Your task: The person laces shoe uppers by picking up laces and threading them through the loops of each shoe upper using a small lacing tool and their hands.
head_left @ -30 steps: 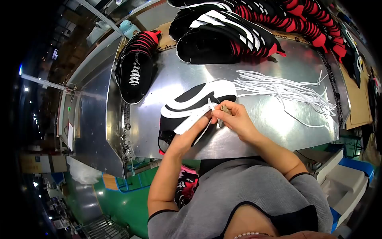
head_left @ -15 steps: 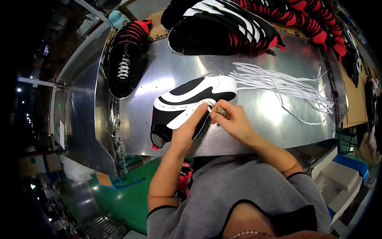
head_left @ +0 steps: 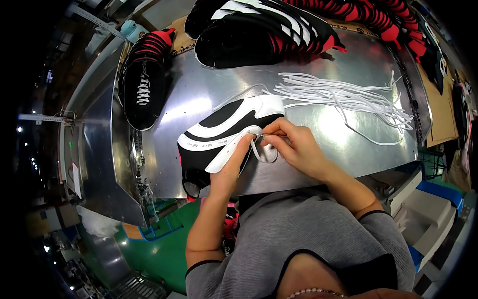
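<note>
A black and white shoe upper [head_left: 211, 117] lies on its side on the metal table in front of me. My left hand [head_left: 231, 162] is closed on its near edge, the thumb pressed along the white eyelet strip [head_left: 221, 158]. At the strip's far end, my right hand [head_left: 296, 144] pinches a thin white shoelace close to the left thumb tip. A loop of that shoelace [head_left: 273, 158] hangs below the right fingers. Whether a small tool is also between the fingertips, I cannot make out.
A bundle of white laces [head_left: 343, 97] lies to the right on the metal table [head_left: 209, 84]. A laced black and red upper [head_left: 144, 84] sits at the left. Several stacked uppers [head_left: 239, 45] line the back. A blue bottle [head_left: 132, 31] stands at the back left.
My right hand now pinches the shoelace at the strip, and a lace loop has appeared beneath it. The brownish piece seen at the right fingers no longer shows. The view has shifted slightly.
</note>
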A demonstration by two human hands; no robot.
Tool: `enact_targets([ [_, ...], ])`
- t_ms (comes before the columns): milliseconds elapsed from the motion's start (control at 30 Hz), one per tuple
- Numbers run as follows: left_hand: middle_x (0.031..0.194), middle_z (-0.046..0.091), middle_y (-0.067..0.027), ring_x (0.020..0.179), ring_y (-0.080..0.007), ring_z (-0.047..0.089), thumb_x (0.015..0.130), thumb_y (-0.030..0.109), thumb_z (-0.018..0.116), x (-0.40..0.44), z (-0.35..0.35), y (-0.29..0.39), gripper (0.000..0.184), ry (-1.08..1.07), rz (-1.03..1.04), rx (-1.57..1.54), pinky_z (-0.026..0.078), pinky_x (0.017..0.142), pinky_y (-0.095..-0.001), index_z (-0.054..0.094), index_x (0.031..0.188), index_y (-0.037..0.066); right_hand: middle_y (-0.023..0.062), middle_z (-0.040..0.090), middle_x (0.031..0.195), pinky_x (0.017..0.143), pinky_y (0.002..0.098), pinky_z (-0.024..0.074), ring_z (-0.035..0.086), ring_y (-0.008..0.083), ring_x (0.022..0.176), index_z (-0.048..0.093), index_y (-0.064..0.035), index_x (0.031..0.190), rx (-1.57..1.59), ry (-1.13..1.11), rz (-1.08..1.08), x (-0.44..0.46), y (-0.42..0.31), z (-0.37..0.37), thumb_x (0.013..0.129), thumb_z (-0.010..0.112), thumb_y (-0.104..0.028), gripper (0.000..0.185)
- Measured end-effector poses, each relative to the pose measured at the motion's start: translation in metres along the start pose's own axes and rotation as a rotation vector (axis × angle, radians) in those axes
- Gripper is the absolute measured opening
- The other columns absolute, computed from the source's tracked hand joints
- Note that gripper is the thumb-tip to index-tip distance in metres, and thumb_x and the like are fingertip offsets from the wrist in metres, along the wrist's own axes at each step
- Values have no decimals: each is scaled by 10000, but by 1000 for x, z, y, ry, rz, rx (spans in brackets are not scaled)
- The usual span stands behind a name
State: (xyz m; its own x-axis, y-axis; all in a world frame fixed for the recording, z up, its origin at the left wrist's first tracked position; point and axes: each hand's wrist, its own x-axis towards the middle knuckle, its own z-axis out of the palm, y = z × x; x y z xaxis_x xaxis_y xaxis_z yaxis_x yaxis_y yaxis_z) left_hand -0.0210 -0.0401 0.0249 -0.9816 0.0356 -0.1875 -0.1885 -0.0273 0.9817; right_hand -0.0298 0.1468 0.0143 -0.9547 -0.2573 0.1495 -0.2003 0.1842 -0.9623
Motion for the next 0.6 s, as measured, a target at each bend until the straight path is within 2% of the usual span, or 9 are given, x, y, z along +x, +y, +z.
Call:
enact_targets([
  [100, 1070, 695, -65, 989, -129, 636, 947, 114, 651, -8, 8, -7, 262, 51, -14, 16, 481, 895, -244, 675, 1155, -44, 130, 712, 839, 661, 314, 529, 704, 236, 747, 565, -9, 1021, 13, -33, 57, 0, -3, -1, 944, 583, -106, 125],
  [200, 1035, 707, -103, 938, -183, 675, 951, 78, 627, -13, 5, -32, 222, 45, 395, 349, 512, 833, -278, 669, 1139, -32, 138, 698, 894, 709, 325, 540, 712, 229, 819, 538, 12, 1047, -16, -73, 148, -4, -7, 2, 950, 593, -95, 154],
  [267, 994, 713, -136, 893, -250, 695, 937, 84, 627, -16, 9, -22, 206, 69, 567, 704, 526, 784, -326, 672, 1110, -19, 165, 689, 886, 700, 364, 538, 704, 297, 808, 504, 0, 1051, -166, -29, 168, -4, -6, 13, 945, 592, -113, 178],
  [333, 1075, 701, -142, 972, -257, 685, 936, 103, 627, -24, 15, -21, 247, 69, 633, 850, 522, 826, -326, 656, 1152, -12, 199, 672, 864, 691, 430, 524, 669, 396, 790, 454, -18, 1058, -327, -41, 138, -6, 1, 24, 941, 585, -139, 213],
  [400, 1126, 689, -151, 994, -270, 680, 935, 100, 625, -30, 12, -20, 275, 93, 649, 948, 518, 858, -327, 641, 1188, -7, 198, 668, 851, 686, 430, 522, 668, 389, 778, 451, -18, 1048, -338, -52, 91, -4, 5, 28, 942, 581, -136, 205],
  [433, 1141, 686, -145, 1012, -241, 672, 955, 117, 611, -26, 9, -28, 264, 80, 594, 842, 505, 884, -313, 647, 1181, -16, 198, 667, 845, 684, 430, 520, 668, 385, 771, 449, -18, 1044, -346, -55, 58, 0, 4, 28, 942, 579, -134, 202],
  [467, 1143, 683, -129, 1023, -216, 656, 968, 130, 599, -30, 10, -29, 264, 74, 383, 596, 489, 907, -302, 652, 1176, -24, 190, 662, 839, 676, 412, 523, 667, 362, 739, 487, -13, 1070, -381, -129, 124, 2, 0, 22, 940, 575, -126, 194],
  [533, 1149, 676, -96, 1046, -166, 625, 994, 156, 575, -33, 9, -26, 274, 68, -17, 97, 455, 952, -279, 660, 1168, -38, 157, 672, 850, 647, 382, 515, 670, 300, 716, 522, -16, 1108, -423, -165, 49, -5, -15, -1, 934, 586, -114, 210],
  [600, 1097, 694, -113, 1038, -186, 637, 971, 163, 598, -27, -7, -23, 292, 87, -85, -61, 463, 954, -293, 658, 1159, -53, 139, 688, 881, 626, 370, 509, 673, 278, 713, 555, -29, 1132, -397, -60, -4, -12, -14, -26, 920, 618, -143, 249],
])
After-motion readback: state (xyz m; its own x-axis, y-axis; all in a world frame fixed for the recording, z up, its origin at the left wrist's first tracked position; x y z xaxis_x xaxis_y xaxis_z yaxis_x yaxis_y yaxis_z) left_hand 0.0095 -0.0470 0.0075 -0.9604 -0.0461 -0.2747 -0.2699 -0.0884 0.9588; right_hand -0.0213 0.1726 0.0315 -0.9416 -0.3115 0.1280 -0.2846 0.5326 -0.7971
